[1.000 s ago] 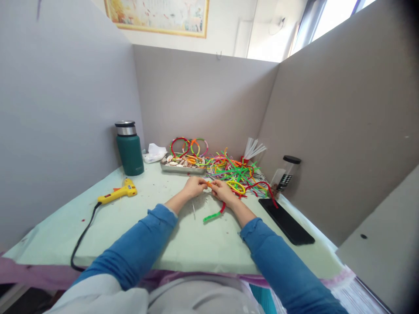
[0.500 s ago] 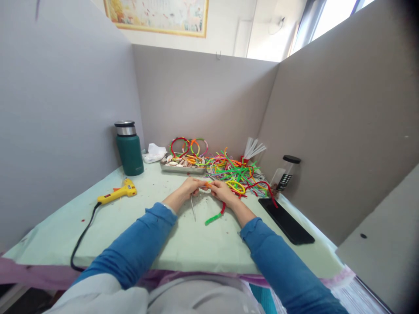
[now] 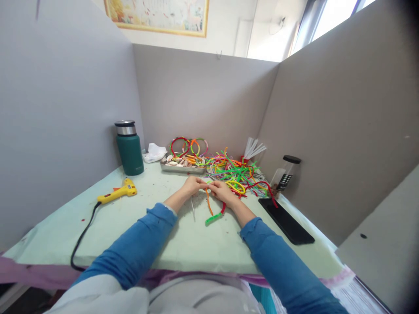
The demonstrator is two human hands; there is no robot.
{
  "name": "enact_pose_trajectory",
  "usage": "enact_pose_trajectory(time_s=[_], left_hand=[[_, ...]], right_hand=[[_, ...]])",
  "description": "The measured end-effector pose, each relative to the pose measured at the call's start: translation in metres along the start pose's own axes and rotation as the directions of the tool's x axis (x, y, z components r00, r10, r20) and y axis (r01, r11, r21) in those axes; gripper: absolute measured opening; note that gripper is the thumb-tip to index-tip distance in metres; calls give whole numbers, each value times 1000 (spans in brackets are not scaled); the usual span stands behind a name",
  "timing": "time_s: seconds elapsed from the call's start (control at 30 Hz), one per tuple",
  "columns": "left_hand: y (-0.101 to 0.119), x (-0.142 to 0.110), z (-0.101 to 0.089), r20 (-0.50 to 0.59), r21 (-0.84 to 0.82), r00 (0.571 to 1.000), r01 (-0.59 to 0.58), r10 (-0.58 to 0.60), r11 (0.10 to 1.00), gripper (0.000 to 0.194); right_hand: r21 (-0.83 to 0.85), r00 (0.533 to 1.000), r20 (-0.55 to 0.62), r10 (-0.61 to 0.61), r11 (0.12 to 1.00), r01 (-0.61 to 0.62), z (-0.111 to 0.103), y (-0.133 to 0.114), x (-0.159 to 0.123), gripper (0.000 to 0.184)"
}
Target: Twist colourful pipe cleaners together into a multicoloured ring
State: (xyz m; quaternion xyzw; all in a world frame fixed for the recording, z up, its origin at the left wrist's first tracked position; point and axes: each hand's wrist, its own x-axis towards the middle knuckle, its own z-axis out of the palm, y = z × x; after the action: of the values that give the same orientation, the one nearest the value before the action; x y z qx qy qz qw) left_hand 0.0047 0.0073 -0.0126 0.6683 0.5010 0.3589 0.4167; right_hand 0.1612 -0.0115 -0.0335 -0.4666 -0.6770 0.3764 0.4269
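Stretching over the pale green cloth-covered counter [image 3: 196, 255], your rolled blue sleeves [image 3: 140, 242] come nearest, pointing inward. Ahead of them, a fuzzy red-and-green length [image 3: 213, 219] dangles below your right hand, its green end low over the cloth. Off to the right lies a flat black slab [image 3: 288, 222]. A thin pale strand [image 3: 193, 209] trails beneath your left hand, and a thin orange fuzzy strip [image 3: 209, 203] hangs between the two, its tip close to the green end.

Your left hand [image 3: 193, 186] and right hand [image 3: 223, 192] nearly meet at that strip's upper end, fingers of each pinched together; the left seem clamped on the strip, the right on the red-and-green length, though the exact grip is hidden. If either pinch slackens, the strip could slip or unwind; its loose tail might also snag on the green end hanging so near.

Well to the left, a yellow glue gun [image 3: 119, 192] rests apart from your sleeve; catching its black cord [image 3: 81, 242] could drag it. Just beyond your right hand, a yellow fuzzy loop [image 3: 242, 187] borders a tangled multicoloured heap [image 3: 240, 173], where a careless knuckle might hook strands. Farther back sits a shallow metal tray [image 3: 183, 170].
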Motion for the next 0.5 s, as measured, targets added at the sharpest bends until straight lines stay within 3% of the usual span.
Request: enact_pose_trajectory(time_s=[0.27,0.5], left_hand=[[-4,2,1,11,14,1000,-8,8,1000,42],[-4,2,-1,37,127,999,-36,31,991,44]], right_hand=[[-5,1000,-6,14,1000,-14,0,-2,0,23],[-19,1000,-4,23,1000,-23,-1,-2,0,24]])
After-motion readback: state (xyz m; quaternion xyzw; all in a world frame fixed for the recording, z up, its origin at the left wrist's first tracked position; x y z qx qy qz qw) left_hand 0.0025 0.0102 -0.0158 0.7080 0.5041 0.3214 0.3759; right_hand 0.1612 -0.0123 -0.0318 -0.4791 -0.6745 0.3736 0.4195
